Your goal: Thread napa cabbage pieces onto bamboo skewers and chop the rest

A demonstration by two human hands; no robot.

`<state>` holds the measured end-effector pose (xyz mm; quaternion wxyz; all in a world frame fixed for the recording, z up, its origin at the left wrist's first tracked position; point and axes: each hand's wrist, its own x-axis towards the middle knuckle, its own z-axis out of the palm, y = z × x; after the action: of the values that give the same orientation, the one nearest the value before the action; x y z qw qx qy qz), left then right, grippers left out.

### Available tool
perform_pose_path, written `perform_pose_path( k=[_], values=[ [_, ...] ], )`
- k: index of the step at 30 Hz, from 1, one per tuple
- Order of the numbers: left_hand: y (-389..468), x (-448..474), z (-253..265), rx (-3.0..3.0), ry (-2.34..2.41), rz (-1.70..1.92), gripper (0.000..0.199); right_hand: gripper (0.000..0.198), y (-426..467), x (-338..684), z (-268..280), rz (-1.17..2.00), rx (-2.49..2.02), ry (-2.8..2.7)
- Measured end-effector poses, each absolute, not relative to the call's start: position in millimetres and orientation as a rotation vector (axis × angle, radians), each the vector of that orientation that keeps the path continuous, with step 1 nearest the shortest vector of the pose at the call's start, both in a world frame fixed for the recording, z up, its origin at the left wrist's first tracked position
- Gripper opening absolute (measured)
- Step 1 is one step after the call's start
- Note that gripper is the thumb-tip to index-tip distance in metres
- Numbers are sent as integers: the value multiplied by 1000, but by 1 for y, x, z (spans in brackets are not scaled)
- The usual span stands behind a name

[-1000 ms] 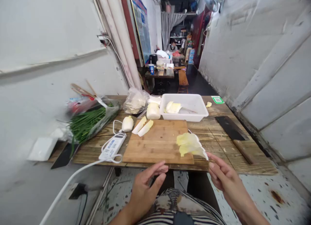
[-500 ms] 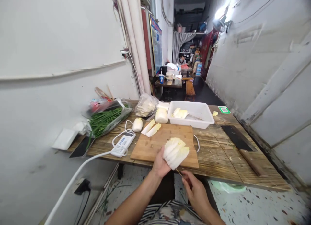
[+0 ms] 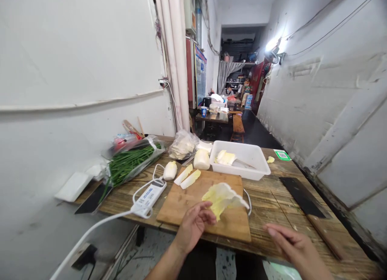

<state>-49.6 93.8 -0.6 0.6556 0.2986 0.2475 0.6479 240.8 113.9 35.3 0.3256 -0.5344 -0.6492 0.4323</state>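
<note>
Over the cutting board [image 3: 181, 205], a bunch of pale yellow-white cabbage leaves [image 3: 225, 199] is tilted, its frilly edges facing left. My left hand [image 3: 195, 223] is beside the leaves' left edge, palm partly up and fingers loosely curled and apart; whether the fingertips touch the leaves I cannot tell. Off to the right, my right hand [image 3: 294, 243] has thumb and forefinger pinched together. The thin skewer it gripped earlier hardly shows now. Two narrow cabbage leaves [image 3: 187, 177] lie at the board's back left, near a cut cabbage piece [image 3: 201, 159] and a smaller one [image 3: 170, 171].
A white plastic tub [image 3: 256, 173] holding skewered leaves stands behind the board. On the right lies a cleaver [image 3: 302, 197]. At left are a power strip [image 3: 149, 199], bagged green chives [image 3: 131, 159] and a clear bag [image 3: 183, 145]. A person [image 3: 229, 90] sits far back.
The leaves have turned over and come out of my left palm. My right hand has moved right, away from my left hand. The camera view has tilted up slightly.
</note>
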Motion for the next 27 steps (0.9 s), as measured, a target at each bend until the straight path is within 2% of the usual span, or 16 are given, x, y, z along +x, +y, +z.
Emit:
perform_pose_path(
  k=[3, 4, 6, 7, 12, 18, 22, 27],
  values=[
    [110, -67, -22, 881, 959, 1676, 28, 47, 170, 250, 69, 1153, -1423, -1651],
    [114, -72, -31, 930, 1077, 1694, 29, 48, 191, 250, 78, 1054, -1411, -1700],
    [120, -81, -47, 1003, 1246, 1650, 31, 46, 236, 247, 92, 640, -1363, -1855],
    [122, -84, -52, 1032, 1297, 1608, 31, 44, 259, 242, 96, 561, -1342, -1874],
    [128, -89, -55, 1142, 1384, 1455, 34, 31, 359, 204, 72, 372, -1297, -2018],
    [128, -89, -49, 1165, 1465, 1377, 36, 22, 406, 176, 24, 478, -1331, -2464],
    [128, -89, -46, 1189, 1509, 1350, 35, 25, 420, 174, 23, 611, -1358, -2693],
    [128, -89, -43, 1230, 1530, 1338, 34, 26, 432, 170, 27, 592, -1396, -2841]
  ],
)
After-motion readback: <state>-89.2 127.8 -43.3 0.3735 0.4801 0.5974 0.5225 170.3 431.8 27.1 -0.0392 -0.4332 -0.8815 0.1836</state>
